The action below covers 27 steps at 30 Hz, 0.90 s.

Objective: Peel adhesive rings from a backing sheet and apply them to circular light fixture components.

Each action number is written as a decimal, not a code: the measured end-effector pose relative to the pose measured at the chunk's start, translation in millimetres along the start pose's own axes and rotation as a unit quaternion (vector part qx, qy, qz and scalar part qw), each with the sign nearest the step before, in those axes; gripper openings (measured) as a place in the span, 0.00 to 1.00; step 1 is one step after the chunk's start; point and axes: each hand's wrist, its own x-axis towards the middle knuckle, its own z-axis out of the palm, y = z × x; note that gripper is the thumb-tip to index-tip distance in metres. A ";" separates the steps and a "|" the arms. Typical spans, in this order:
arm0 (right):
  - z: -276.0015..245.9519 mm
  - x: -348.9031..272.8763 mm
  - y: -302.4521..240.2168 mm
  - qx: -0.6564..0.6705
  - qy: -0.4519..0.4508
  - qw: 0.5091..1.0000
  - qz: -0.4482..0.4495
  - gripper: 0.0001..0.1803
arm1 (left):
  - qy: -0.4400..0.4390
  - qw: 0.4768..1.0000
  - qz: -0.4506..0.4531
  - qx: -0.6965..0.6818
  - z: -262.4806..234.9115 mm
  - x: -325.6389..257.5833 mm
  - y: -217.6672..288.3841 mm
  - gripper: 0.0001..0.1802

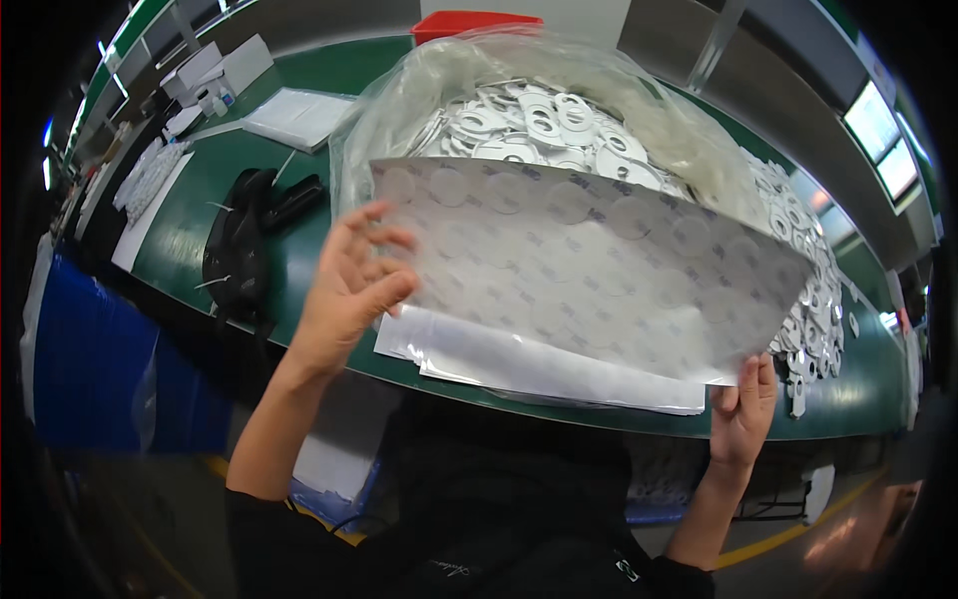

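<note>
A large grey-white sheet (589,275) with rows of round outlines and faint printed marks is raised above the table, tilted. My right hand (743,404) pinches its lower right corner between thumb and fingers. Beside the sheet's left edge is my left hand (354,275), its fingers spread and slightly curled; whether a fingertip touches the sheet is unclear. Under the raised sheet, a stack of shiny white sheets (559,379) lies along the table's near edge. Behind it, a big clear plastic bag (389,110) stands full of flat white pieces with round holes (544,125).
More white pieces (813,309) are heaped on the green table (170,255) at right. A black bundled item (239,240) lies left of my left hand. Farther back are a packet of white sheets (294,115), white boxes (225,68) and a red bin (474,22).
</note>
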 end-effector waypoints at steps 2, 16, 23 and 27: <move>8.2 0.7 6.4 0.008 -0.009 1.000 0.026 0.05 | 0.131 0.954 0.140 0.232 -14.2 -1.3 5.4 0.49; -4.5 -1.1 31.0 -0.498 -0.043 0.862 -0.090 0.19 | 0.495 0.851 0.171 0.049 -407.5 -228.3 48.6 0.16; -45.8 -37.7 40.0 -0.550 0.036 0.834 -0.006 0.22 | 0.791 0.563 -0.163 0.178 -467.7 -534.6 -202.7 0.25; -0.8 -49.3 48.4 -0.529 0.056 0.846 -0.037 0.22 | 0.721 0.646 -0.247 0.039 -414.9 -546.1 -319.1 0.26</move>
